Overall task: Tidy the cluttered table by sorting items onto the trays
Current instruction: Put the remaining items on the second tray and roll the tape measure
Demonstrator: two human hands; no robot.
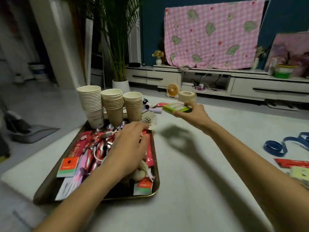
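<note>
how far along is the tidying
Done: tray holds cup stacks and many packets. In hand: right hand holds a green box; left hand rests on the tray's packets. Left: blue ribbon and red packets on the table's right edge.

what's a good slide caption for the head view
Right hand holds a green box above the table while the left hand reaches over the crowded tray.

Blue wall (150,30); low white cabinet (167,77); seemingly dim.
</note>
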